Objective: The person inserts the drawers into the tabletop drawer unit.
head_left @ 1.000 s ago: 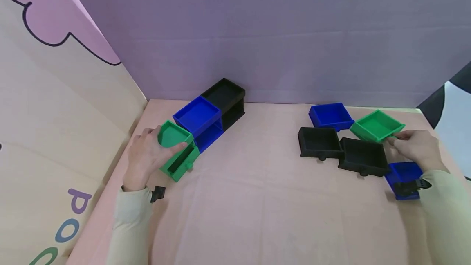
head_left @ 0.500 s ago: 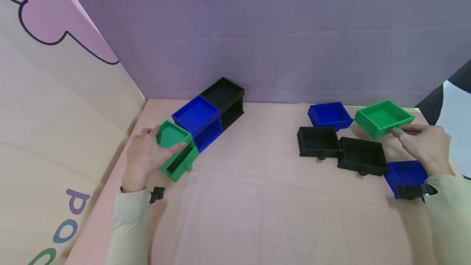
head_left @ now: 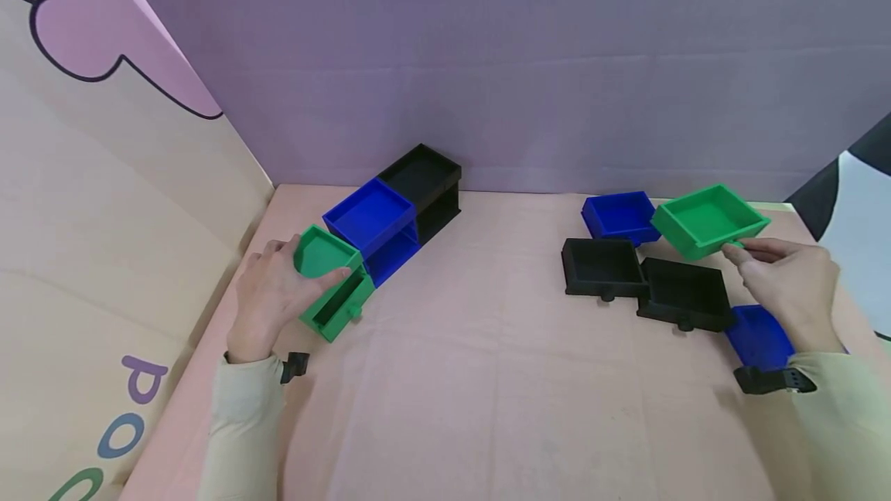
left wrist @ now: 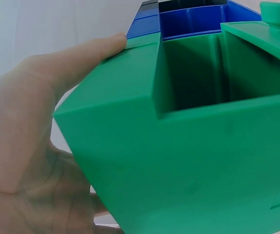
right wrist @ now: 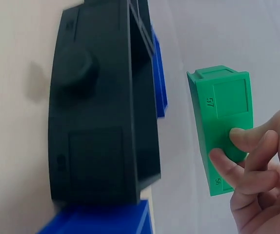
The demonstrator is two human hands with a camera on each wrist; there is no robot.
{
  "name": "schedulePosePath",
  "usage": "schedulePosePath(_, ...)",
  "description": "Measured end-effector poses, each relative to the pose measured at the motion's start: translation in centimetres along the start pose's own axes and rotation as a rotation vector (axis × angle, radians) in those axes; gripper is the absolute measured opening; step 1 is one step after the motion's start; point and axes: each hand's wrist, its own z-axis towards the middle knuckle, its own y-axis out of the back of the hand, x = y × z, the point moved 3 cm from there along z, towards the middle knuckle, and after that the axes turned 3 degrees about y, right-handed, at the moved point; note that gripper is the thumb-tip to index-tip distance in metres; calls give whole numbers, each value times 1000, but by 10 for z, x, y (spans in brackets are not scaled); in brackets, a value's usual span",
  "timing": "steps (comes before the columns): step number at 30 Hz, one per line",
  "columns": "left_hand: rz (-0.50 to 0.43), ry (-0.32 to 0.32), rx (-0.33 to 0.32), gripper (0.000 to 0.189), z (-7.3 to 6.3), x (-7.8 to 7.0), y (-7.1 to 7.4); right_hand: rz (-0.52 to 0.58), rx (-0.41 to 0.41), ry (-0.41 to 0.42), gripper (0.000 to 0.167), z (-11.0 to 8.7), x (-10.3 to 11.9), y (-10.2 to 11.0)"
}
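On the left, my left hand [head_left: 270, 296] grips a green drawer cabinet [head_left: 339, 308], the thumb across its top and the other fingers at its far side. A green drawer with a round knob [left wrist: 275, 15] sits in its lower opening, pulled partly out. My right hand [head_left: 790, 281] pinches the knob of a loose green drawer [head_left: 710, 216] between thumb and fingertips. That drawer hangs tilted above the table, hiding part of the blue drawer [head_left: 619, 216] behind it. In the right wrist view, its front [right wrist: 225, 105] bears small raised numbers.
A blue cabinet [head_left: 370, 216] and a black cabinet [head_left: 425, 176] stand in a diagonal row with the green one, lower openings without drawers. Two black drawers [head_left: 602, 265] and another blue drawer [head_left: 759, 335], partly under my right wrist, lie on the pink cloth [head_left: 501, 393]. A grey wall [head_left: 522, 83] closes the back.
The green drawer in my right hand has lifted off the other drawers, gone right, then come slightly back left and away from me. My left hand keeps its hold on the green cabinet.
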Motion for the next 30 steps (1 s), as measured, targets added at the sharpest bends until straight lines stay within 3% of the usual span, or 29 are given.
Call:
schedulePosePath(7,-8,0,-7,110,0,0,0,104,34,24,59,-18,16,-7)
schedulePosePath(15,-15,5,2,109,-1,0,1,255,18,61,50,-36,31,-22)
schedulePosePath(30,-2,-5,-5,108,2,2,3,297,-16,104,42,-68,60,-49)
